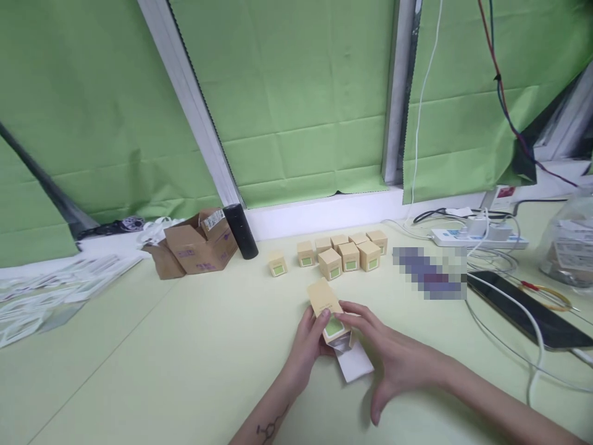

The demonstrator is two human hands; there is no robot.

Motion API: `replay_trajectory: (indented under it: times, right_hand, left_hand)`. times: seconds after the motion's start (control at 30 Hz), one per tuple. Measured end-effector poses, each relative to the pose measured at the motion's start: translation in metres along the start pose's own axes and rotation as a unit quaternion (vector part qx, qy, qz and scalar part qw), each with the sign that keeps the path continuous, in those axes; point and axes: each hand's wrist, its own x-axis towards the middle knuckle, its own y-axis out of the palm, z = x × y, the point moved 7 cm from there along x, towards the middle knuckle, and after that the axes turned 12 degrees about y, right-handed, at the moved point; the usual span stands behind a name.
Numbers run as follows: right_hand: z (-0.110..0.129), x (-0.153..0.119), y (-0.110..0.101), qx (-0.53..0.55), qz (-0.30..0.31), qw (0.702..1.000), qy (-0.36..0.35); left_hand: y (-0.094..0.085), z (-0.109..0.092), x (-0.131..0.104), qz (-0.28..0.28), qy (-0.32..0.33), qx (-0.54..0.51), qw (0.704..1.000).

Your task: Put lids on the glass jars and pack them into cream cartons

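Toward the table's point(152, 352) near edge, the left hand point(306, 339) is curled around an open carton point(332, 327), flaps out; the right hand point(391, 349), thumb spread wide, merely touches it with fingertips; beyond, small boxes point(349, 256) cluster before the far edge; left of them stand a black cylinder point(241, 232) and a cardboard box point(204, 250).

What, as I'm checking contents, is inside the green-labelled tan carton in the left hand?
Silvery material, perhaps foil, shows at the open end of the tan carton in the left hand. Anything deeper is covered by its walls.
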Motion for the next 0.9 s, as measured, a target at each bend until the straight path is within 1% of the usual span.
replay_trajectory:
  times: [0.07, 0.17, 0.3, 0.37, 0.47, 0.53, 0.6, 0.67, 0.7, 0.8, 0.9]
  right_hand:
    - [0.001, 0.001, 0.002, -0.033, -0.023, 0.999, -0.005]
    - [0.001, 0.002, -0.002, -0.058, -0.085, 0.995, -0.010]
    - [0.009, 0.000, -0.003, -0.123, -0.141, 0.980, -0.068]
    - [0.013, -0.001, -0.001, -0.175, -0.161, 0.966, -0.099]
    - [0.018, -0.003, 0.000, -0.229, -0.195, 0.945, -0.127]
    - [0.024, -0.006, -0.002, -0.245, -0.238, 0.926, -0.159]
    - [0.032, -0.010, -0.004, -0.256, -0.283, 0.902, -0.203]
    - [0.037, -0.014, -0.004, -0.267, -0.306, 0.884, -0.233]
    - [0.039, -0.014, -0.003, -0.271, -0.311, 0.879, -0.240]
    - [0.039, -0.014, -0.003, -0.270, -0.319, 0.878, -0.234]
    - [0.033, -0.013, -0.002, -0.250, -0.317, 0.891, -0.209]
  left_hand:
    - [-0.002, 0.000, 0.000, 0.003, 0.003, 0.008, 1.000]
    - [-0.001, 0.003, 0.000, 0.007, -0.002, 0.017, 1.000]
    - [-0.001, 0.005, 0.001, 0.011, -0.007, 0.026, 1.000]
    - [-0.001, 0.007, 0.001, 0.010, -0.016, 0.043, 0.999]
    - [-0.002, 0.010, 0.001, 0.017, -0.030, 0.074, 0.997]
    - [-0.001, 0.012, 0.001, 0.023, -0.035, 0.081, 0.996]
    - [-0.002, 0.013, 0.001, 0.016, -0.036, 0.081, 0.996]
    - [-0.003, 0.013, 0.002, 0.004, -0.036, 0.085, 0.996]
    - [-0.003, 0.013, 0.002, 0.000, -0.035, 0.088, 0.995]
    - [-0.002, 0.013, 0.002, 0.009, -0.035, 0.096, 0.995]
    - [0.002, 0.013, 0.002, 0.035, -0.029, 0.094, 0.995]
